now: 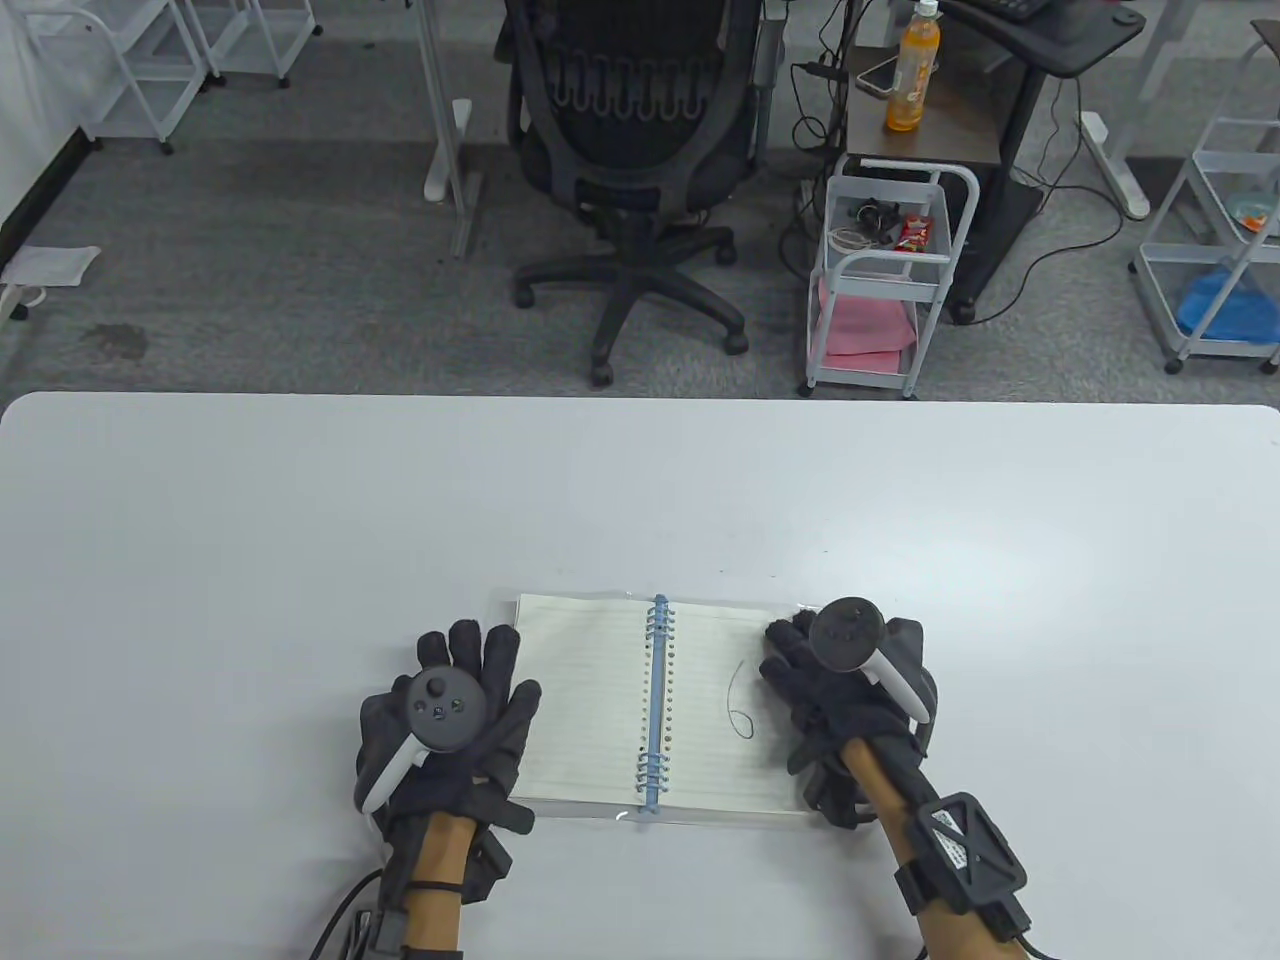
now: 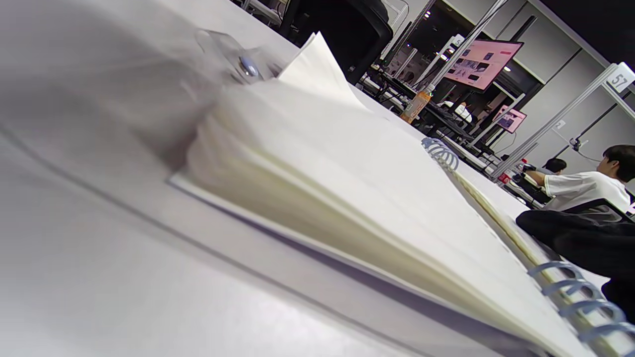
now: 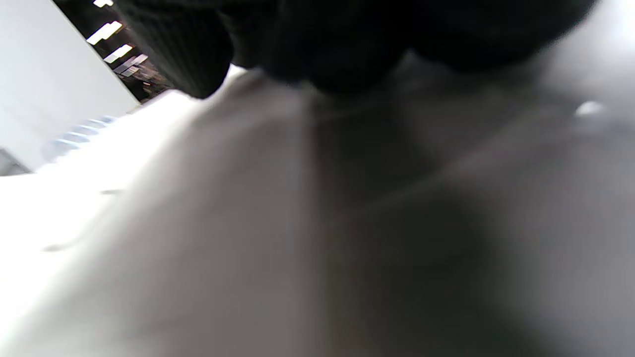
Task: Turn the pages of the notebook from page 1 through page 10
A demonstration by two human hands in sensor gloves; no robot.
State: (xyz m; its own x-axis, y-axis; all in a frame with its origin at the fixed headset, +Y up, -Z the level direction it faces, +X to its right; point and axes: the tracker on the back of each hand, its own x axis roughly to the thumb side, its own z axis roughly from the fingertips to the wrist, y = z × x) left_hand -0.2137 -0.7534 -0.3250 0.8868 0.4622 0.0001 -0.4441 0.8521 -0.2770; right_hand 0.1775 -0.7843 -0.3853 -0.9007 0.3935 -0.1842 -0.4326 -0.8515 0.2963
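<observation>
An open spiral notebook [image 1: 620, 700] with a blue wire spine [image 1: 655, 700] lies on the white table [image 1: 300, 520] near the front edge. Its right page [image 1: 730, 720] bears a handwritten loop mark. My left hand [image 1: 455, 715] lies flat with fingers spread on the notebook's left edge. My right hand [image 1: 835, 690] rests on the right page's outer edge with fingers curled. The left wrist view shows the stacked pages [image 2: 347, 208] from low at the side, with the spine [image 2: 575, 292] at the right. The right wrist view is blurred, with dark gloved fingers [image 3: 317, 44] at the top.
Beyond the table's far edge stand a black office chair [image 1: 630, 150], a small white cart [image 1: 885, 270] and a side table with an orange bottle [image 1: 912, 70]. More white carts stand at the far left and right.
</observation>
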